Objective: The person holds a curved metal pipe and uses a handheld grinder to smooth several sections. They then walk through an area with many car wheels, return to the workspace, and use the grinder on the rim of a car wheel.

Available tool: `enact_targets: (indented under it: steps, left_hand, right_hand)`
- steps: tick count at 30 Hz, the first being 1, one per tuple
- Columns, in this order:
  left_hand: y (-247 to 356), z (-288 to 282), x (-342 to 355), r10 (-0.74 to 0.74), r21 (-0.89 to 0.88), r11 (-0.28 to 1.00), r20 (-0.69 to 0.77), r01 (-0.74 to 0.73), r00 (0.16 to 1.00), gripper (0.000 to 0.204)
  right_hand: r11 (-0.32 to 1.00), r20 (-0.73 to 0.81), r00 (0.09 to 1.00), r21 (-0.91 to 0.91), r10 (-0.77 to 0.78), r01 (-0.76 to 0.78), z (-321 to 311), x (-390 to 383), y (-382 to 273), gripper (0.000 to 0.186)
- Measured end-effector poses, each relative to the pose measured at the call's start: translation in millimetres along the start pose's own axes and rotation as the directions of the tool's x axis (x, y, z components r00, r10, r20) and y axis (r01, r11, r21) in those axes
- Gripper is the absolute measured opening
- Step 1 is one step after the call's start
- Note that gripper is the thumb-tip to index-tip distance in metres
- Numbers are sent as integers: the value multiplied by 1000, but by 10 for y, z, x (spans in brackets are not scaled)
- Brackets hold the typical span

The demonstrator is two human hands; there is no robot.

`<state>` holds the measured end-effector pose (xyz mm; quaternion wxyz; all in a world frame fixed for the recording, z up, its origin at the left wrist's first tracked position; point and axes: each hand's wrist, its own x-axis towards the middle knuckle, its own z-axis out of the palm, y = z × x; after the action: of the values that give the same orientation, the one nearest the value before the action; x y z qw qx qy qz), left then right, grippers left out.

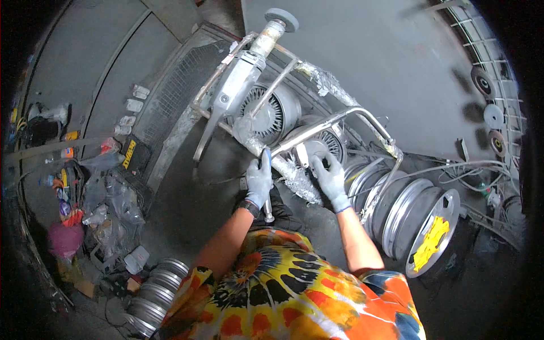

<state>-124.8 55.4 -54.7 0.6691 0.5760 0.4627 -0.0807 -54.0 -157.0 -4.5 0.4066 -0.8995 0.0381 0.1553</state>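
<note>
My left hand, in a grey work glove, is closed around a slim tool with a blue end. A metal shaft with a rounded end shows below that hand; whether it belongs to the tool I cannot tell. My right hand, gloved too, has its fingers curled in a pinch beside a small white part. What it pinches is hidden. Both hands are close to a bent metal tube frame, partly wrapped in crumpled silvery material. A large angled power tool with a round grey disc rests against the frame.
Behind the frame are finned wheel rims. More rims lie in a row at right, a yellow cloth on the end one. Others are stacked lower left, near plastic bags. Cables run along the right.
</note>
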Motion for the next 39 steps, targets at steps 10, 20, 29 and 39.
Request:
enact_targets:
  steps: [10, 20, 29, 39]
  left_hand:
    - [24, 0, 61, 50, 17, 999, 38, -50, 998, 67]
    - [140, -19, 50, 20, 46, 999, 101, -24, 995, 71]
    - [65, -44, 146, 58, 36, 997, 165, -64, 985, 71]
    - [10, -176, 101, 139, 15, 989, 238, -147, 961, 54]
  right_hand:
    - [884, 47, 974, 412, 222, -221, 573, 121, -80, 39]
    - [936, 122, 977, 285, 176, -205, 484, 80, -158, 34]
    - [963, -400, 905, 268, 143, -34, 169, -1263, 232, 35]
    - [520, -277, 527, 758, 803, -394, 387, -3662, 1378, 22]
